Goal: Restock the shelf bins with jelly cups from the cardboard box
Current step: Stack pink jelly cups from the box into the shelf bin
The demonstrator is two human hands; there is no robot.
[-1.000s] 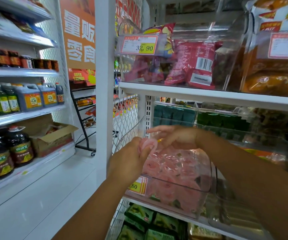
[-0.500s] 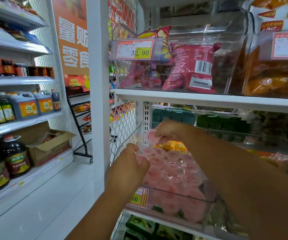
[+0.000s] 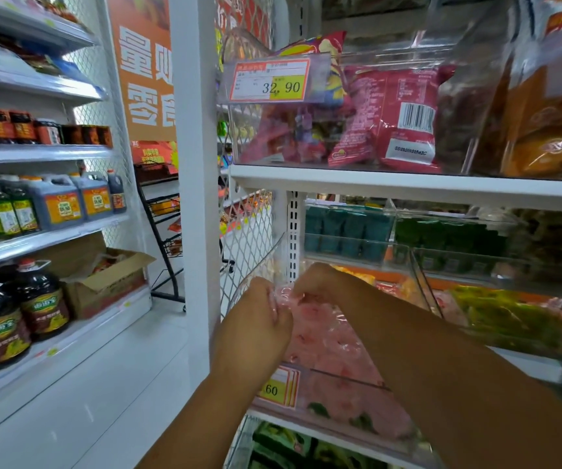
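Note:
A clear plastic shelf bin (image 3: 343,406) on the middle shelf is heaped with pink jelly cups (image 3: 326,343). Both of my hands are over its far left corner. My left hand (image 3: 255,319) has its fingers curled round pink cups at the bin's left wall. My right hand (image 3: 320,280) reaches in from the right with fingers bent down onto the cups at the back of the heap; whether it grips one is not clear. The two hands almost touch. An open cardboard box (image 3: 103,282) sits on the low shelf to the left.
A white upright post (image 3: 195,184) stands just left of the bin. The shelf above (image 3: 408,184) carries bins of red snack bags. To the right lie bins of green and yellow packets (image 3: 506,319). Oil and sauce bottles (image 3: 12,309) fill the left shelves.
My view has moved closer to the bin. My right hand has dropped from the back of the bin onto the heap, and my left hand has closed in until the two nearly meet.

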